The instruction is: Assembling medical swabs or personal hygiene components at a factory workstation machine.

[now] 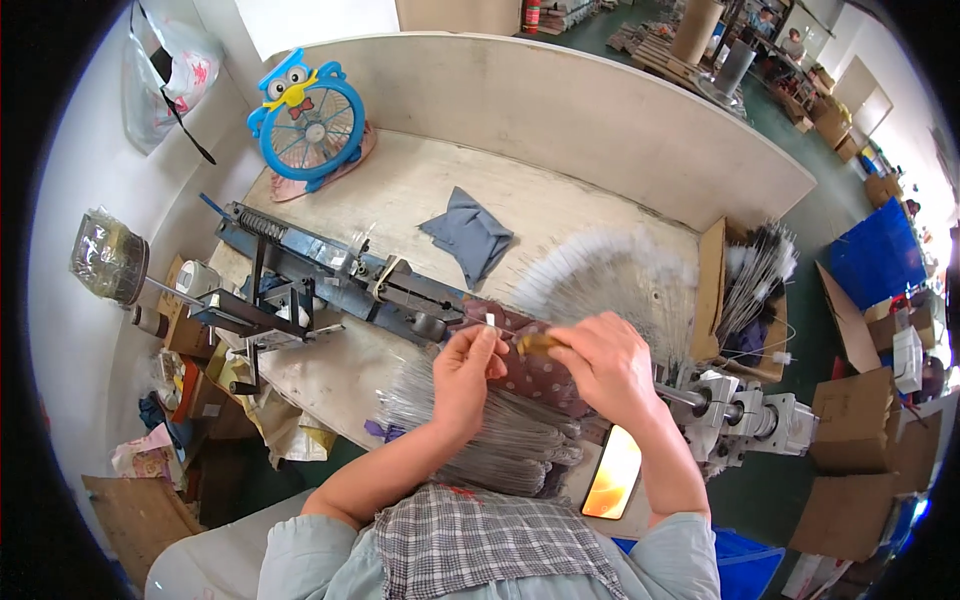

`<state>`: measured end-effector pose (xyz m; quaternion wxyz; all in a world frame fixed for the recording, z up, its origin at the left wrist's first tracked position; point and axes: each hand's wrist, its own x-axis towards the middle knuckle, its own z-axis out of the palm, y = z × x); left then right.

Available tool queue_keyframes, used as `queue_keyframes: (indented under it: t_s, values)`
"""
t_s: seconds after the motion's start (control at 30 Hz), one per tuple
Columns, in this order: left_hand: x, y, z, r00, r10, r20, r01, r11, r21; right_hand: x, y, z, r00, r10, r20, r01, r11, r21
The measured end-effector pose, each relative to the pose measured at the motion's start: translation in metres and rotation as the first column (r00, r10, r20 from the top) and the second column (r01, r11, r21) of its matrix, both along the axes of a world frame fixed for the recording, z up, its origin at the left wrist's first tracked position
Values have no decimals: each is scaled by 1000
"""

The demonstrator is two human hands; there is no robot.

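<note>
My left hand (463,378) is closed, with a small white piece (490,320) showing upright at its pinched fingertips. Just to its right, my right hand (612,362) is closed around a short yellow-brown object (540,344); its exact kind is too small to tell. Below both hands lies a thick bundle of thin grey wires (500,440), close to my lap. Under the hands is a dark dotted cloth (555,388). Left of my left hand stands a long metal bench fixture (350,285) with a spring and clamps. Many thin wires with white fuzzy ends (600,285) fan out beyond my right hand.
A blue owl-shaped fan (313,130) stands at the back left. A grey cloth (468,236) lies mid-table. A lit phone (612,478) sits near my right forearm. At right are a cardboard box (710,290) of wires and a metal machine (750,415). A low wall (560,95) borders the table.
</note>
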<state>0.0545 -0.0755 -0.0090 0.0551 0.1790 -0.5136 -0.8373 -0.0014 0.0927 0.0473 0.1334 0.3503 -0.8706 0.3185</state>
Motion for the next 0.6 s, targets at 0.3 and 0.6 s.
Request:
queue_keyframes:
  t_s: [0.3, 0.6]
  values:
    - [3, -16, -1, 998, -40, 58, 24, 968, 249, -18, -58, -6, 991, 8, 136, -15, 998, 55]
    - [-2, -24, 4, 989, -146, -1, 138, 938, 318, -15, -59, 1, 850, -15, 527, 11, 1000, 11]
